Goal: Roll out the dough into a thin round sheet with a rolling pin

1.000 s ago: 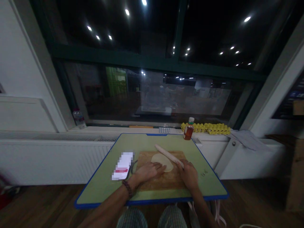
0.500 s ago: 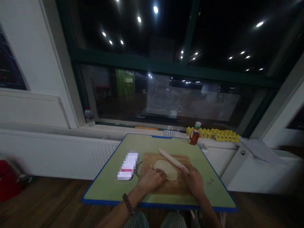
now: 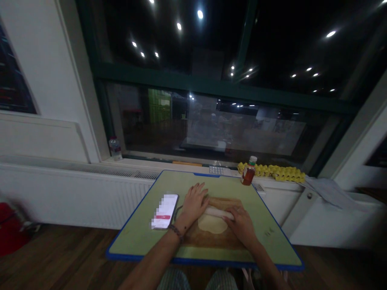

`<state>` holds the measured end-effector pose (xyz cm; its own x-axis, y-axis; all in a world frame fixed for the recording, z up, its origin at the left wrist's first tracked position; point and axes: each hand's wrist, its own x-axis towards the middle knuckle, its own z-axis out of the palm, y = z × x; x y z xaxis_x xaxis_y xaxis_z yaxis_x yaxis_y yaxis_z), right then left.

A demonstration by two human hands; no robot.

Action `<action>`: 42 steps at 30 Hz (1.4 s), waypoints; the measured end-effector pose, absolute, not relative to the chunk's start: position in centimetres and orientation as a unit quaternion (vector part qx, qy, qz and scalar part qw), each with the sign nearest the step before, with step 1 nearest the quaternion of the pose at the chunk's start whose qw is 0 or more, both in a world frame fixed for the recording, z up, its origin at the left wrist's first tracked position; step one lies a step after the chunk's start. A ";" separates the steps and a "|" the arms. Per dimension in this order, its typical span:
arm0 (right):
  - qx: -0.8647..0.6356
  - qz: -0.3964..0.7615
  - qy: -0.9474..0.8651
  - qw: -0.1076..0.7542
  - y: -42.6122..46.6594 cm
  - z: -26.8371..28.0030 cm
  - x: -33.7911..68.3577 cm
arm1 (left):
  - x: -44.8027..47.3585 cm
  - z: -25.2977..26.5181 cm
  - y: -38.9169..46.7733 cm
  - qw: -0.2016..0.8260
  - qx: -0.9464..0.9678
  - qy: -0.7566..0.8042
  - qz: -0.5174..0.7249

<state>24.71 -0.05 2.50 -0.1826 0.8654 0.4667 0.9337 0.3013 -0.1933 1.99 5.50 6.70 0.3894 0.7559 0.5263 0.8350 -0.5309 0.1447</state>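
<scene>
1. Dough (image 3: 213, 225), between the board's (image 3: 211, 240) side edges: probably soft.
2. Rolling pin (image 3: 218, 212), across the dough's far side: likely light, stiff; hold by ends.
3. Right hand (image 3: 242, 225): fingers clamped on its right end.
4. Left hand (image 3: 193, 204): fingers slightly apart; palm contact unclear.

Dough (image 3: 212, 226) on board (image 3: 208, 241), phone (image 3: 166, 211) left

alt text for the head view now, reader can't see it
Left hand spread, right hand curled, at opposite ends of a rolling pin, at the far side of flat dough on a board. The green table also holds a phone on the left and a bottle near its far right corner.
</scene>
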 end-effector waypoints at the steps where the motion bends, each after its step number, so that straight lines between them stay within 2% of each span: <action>1: -0.588 -0.058 -0.766 0.253 -0.1 2.5 24.8 | 2.0 6.3 6.3 0.065 -0.832 -0.487 -0.257; 5: -0.613 -0.049 -0.756 0.223 0.4 3.5 24.9 | 2.3 4.8 7.5 0.014 -0.830 -0.528 -0.176; 8: -0.608 -0.116 -0.766 0.173 1.4 4.0 24.6 | 2.5 4.5 7.1 -0.008 -0.826 -0.543 -0.149; 11: -0.591 -0.183 -0.776 0.120 2.6 3.6 23.9 | 2.5 4.4 6.2 0.016 -0.820 -0.550 -0.160; 14: -0.618 -0.188 -0.759 0.085 3.2 3.1 23.1 | 2.4 4.3 5.5 0.043 -0.819 -0.549 -0.161; 17: -0.642 -0.195 -0.736 0.091 3.0 2.8 22.3 | 2.4 4.6 5.6 0.032 -0.821 -0.557 -0.124; 24: -0.677 -0.133 -0.715 0.115 1.2 2.9 21.6 | 3.5 6.2 7.5 -0.101 -0.791 -0.603 0.002; 32: -0.628 -0.126 -0.764 0.080 3.1 3.7 23.0 | 3.1 4.9 5.9 -0.046 -0.812 -0.576 -0.083; 42: -0.636 -0.134 -0.758 0.059 3.3 4.2 22.0 | 3.2 5.4 6.6 -0.058 -0.794 -0.603 -0.060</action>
<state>22.01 3.32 4.23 -0.1848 0.9476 0.2604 0.9794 0.1559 0.1280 3.22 6.56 5.36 0.2661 0.9636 0.0250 0.9495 -0.2665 0.1654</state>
